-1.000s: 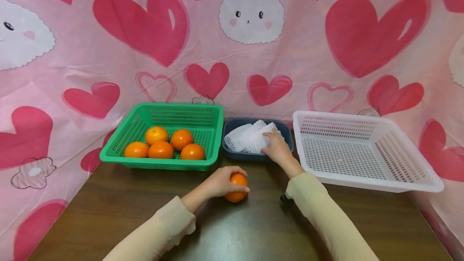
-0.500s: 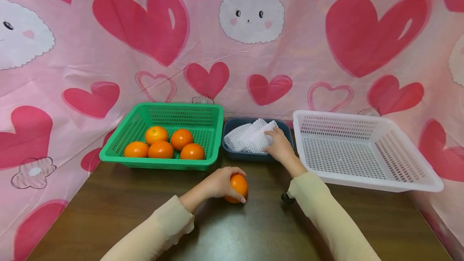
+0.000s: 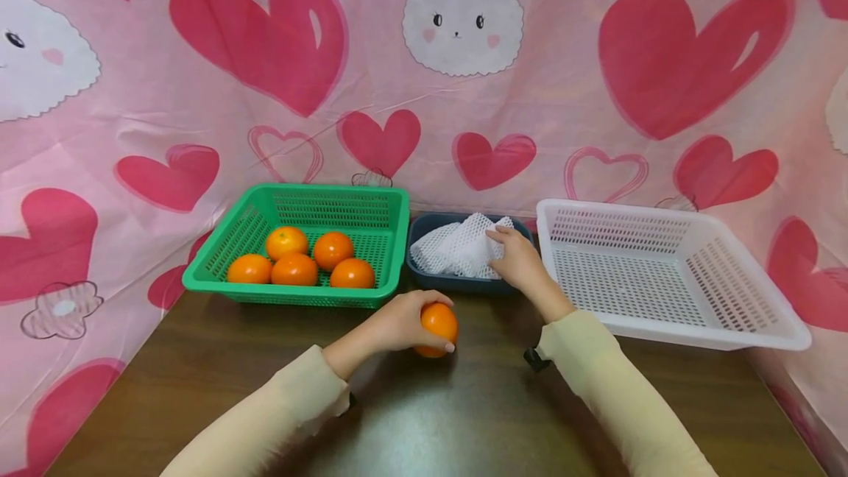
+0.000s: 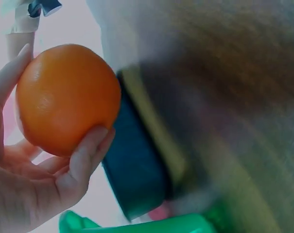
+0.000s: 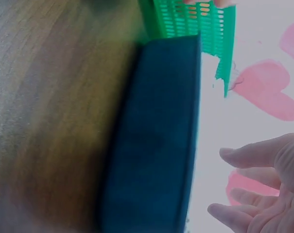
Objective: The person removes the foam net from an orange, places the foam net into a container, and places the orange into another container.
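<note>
My left hand (image 3: 396,321) grips an orange (image 3: 440,324) from its left side, over the table's middle. In the left wrist view, thumb and fingers curve round that orange (image 4: 69,99). White mesh foam sleeves (image 3: 453,247) lie heaped in a dark blue tray (image 3: 457,284) at the back. At the heap's right side is my right hand (image 3: 522,262), its fingertips at the mesh. The right wrist view shows this hand (image 5: 268,189) with fingers spread and nothing visible gripped; the pale mesh is washed out there. The tray wall (image 5: 149,141) fills that view's middle.
A green basket (image 3: 298,294) at the back left holds several oranges (image 3: 294,269). To the right of the tray stands a white basket (image 3: 682,333). Brown wooden table (image 3: 457,418) extends in front. A pink heart-and-rabbit cloth (image 3: 464,101) hangs close behind.
My left hand has shifted slightly up and to the right with the orange. My right hand has drawn a little to the right along the mesh sleeves.
</note>
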The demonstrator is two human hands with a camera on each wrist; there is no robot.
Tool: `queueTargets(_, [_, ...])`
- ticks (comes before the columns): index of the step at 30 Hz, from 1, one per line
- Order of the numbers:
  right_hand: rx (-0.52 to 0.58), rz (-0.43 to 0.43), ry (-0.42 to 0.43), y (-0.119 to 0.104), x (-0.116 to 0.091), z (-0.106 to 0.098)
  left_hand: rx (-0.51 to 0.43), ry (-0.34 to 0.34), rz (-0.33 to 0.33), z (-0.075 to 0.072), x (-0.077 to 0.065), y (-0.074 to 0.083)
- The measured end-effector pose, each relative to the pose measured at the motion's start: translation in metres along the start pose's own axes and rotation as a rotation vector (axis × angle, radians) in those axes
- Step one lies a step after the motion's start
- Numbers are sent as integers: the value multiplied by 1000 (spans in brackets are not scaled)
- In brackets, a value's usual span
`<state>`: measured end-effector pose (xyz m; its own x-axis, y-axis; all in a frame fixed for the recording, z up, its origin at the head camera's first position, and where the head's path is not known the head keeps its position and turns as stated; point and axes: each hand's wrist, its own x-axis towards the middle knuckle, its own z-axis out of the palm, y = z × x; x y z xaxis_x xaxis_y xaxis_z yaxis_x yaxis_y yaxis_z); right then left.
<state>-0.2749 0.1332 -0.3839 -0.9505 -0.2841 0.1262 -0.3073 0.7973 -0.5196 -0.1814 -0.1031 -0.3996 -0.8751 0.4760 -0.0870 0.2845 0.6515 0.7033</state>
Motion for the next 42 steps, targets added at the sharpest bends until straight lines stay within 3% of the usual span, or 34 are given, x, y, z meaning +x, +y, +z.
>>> queueTargets(10, [79, -72, 8, -19, -5, -8, -92, 61, 12, -21, -13, 17])
queueTargets(17, [252, -53, -27, -29, -7, -5, -59, 135, 0, -47, -25, 22])
queueTargets(30, [500, -83, -48, -54, -11, 28, -7, 303, -71, -85, -30, 17])
queueTargets(35, [700, -42, -145, -68, -14, 48, 60, 371, -71, -92, -24, 6])
queueTargets(42, [1071, 106, -280, -80, -16, 75, 83, 446, -146, -101, -9, -10])
